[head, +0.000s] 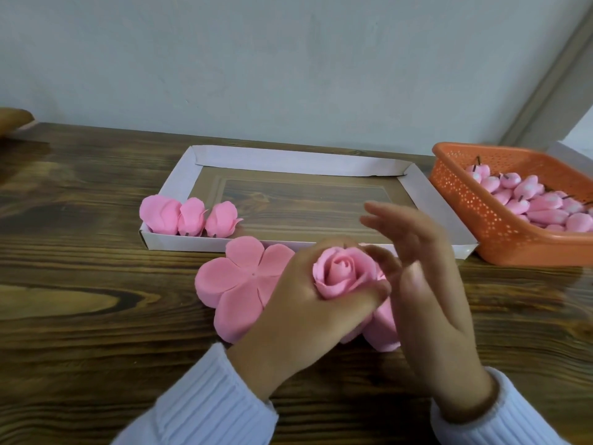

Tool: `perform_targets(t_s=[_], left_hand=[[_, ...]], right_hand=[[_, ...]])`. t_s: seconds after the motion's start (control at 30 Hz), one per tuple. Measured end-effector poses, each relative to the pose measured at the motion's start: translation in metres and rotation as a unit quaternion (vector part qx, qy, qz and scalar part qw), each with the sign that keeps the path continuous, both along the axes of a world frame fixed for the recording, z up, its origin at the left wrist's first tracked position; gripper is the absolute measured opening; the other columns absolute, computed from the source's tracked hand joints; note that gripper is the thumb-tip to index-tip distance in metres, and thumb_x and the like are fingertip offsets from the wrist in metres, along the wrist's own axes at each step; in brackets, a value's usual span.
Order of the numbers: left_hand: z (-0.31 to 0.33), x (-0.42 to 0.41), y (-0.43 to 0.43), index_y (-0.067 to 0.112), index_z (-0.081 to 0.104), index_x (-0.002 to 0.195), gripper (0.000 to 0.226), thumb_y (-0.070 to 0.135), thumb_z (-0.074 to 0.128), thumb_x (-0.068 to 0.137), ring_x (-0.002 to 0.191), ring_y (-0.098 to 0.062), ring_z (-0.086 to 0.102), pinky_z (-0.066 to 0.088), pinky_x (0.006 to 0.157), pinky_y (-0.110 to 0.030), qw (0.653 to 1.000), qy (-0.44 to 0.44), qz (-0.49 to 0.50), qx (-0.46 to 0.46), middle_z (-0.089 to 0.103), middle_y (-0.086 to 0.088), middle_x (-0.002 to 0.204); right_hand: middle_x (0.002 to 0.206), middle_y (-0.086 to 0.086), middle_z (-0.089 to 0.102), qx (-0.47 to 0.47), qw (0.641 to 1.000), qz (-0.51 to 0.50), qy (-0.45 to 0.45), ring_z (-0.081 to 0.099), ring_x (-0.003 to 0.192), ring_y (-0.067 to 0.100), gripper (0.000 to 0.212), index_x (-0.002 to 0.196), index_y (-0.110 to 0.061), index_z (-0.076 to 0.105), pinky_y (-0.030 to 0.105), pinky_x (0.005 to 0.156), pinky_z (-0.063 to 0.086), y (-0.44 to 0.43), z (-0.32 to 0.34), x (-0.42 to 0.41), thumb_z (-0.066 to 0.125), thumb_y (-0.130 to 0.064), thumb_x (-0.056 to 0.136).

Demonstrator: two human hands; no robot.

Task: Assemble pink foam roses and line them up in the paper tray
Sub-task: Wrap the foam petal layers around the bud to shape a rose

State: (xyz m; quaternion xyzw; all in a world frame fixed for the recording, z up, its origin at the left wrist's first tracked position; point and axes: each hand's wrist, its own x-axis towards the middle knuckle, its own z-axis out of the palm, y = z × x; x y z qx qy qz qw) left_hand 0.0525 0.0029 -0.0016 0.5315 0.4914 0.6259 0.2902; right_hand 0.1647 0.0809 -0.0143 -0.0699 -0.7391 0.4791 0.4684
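My left hand (298, 303) grips a pink foam rose (341, 273), fingers and thumb curled round its petals, bloom facing up. My right hand (423, 284) hovers just right of the rose with fingers spread and straight, holding nothing. Under my hands lies a stack of flat pink five-petal foam pieces (237, 284), with more pink foam (383, 329) showing beneath my right hand. The white paper tray (298, 160) lies behind them, and three finished roses (191, 216) stand in a row in its near left corner.
An orange perforated plastic basket (475, 216) at the right holds several pink foam buds (539, 203) with dark stems. The table (80, 316) is dark wood and runs to a pale wall. A tan object (14, 120) sits at the far left edge.
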Motion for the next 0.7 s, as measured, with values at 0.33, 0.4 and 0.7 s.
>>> perform_targets(t_s=[0.33,0.4,0.7], left_hand=[[-0.003,-0.003,0.005,0.019,0.069,0.096,0.034,0.042,0.067,0.072,0.078,-0.018,0.069,0.054,0.056,-0.026,0.969,-0.245,0.015,0.023,0.071,0.002,0.083],[-0.002,-0.003,0.004,0.016,0.066,0.094,0.037,0.043,0.068,0.07,0.068,-0.012,0.067,0.046,0.045,-0.016,0.972,-0.234,0.018,0.018,0.073,0.003,0.087],[0.0,0.0,0.0,0.031,0.075,0.09,0.026,0.04,0.07,0.066,0.032,-0.002,0.041,0.037,0.037,-0.015,0.978,-0.208,-0.031,-0.01,0.054,0.007,0.042]], right_hand=[[0.106,0.02,0.064,-0.22,0.962,0.136,-0.088,0.06,0.08,0.03,0.032,0.113,-0.003,0.048,0.032,0.071,0.053,-0.003,0.006,-0.006,0.059,-0.016,0.087],[0.107,0.02,0.063,-0.227,0.954,0.17,-0.097,0.056,0.075,0.03,0.041,0.12,-0.002,0.047,0.03,0.068,0.05,-0.006,0.005,-0.008,0.063,-0.018,0.086],[0.07,0.012,0.059,-0.342,0.908,0.234,-0.051,0.057,0.062,0.015,0.035,0.108,-0.001,0.062,0.024,0.061,0.049,-0.008,0.001,-0.011,0.061,-0.03,0.089]])
